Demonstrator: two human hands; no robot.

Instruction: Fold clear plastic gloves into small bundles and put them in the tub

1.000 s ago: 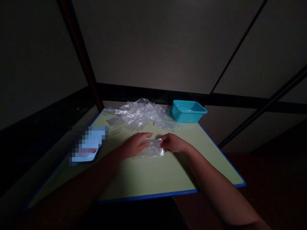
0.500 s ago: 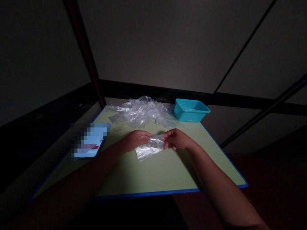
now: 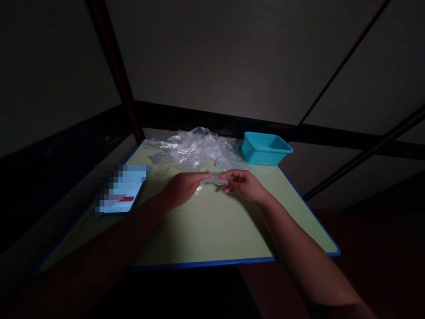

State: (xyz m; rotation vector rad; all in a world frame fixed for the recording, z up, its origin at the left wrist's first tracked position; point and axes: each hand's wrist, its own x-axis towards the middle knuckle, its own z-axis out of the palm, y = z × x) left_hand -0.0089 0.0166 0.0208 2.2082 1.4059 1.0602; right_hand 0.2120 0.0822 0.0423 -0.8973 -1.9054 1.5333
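Note:
A clear plastic bag (image 3: 214, 179) is stretched between my two hands above the middle of the table. My left hand (image 3: 187, 186) pinches its left end, and a crinkled bit hangs below the fingers. At the other end, my right hand (image 3: 241, 183) has thumb and fingertips closed on the plastic. Just beyond both hands lies a loose pile of clear plastic bags (image 3: 195, 148).
The pale green table (image 3: 212, 230) has a blue edge. A turquoise basket (image 3: 264, 153) stands at its back right corner. On the left lies a phone (image 3: 126, 188) with a lit, partly pixelated screen. A wall rises behind the table.
Both hands have moved slightly up and away with the bag. The bag's wide lower part, spread out before, now shows only as a narrow strip. The view has shifted a little.

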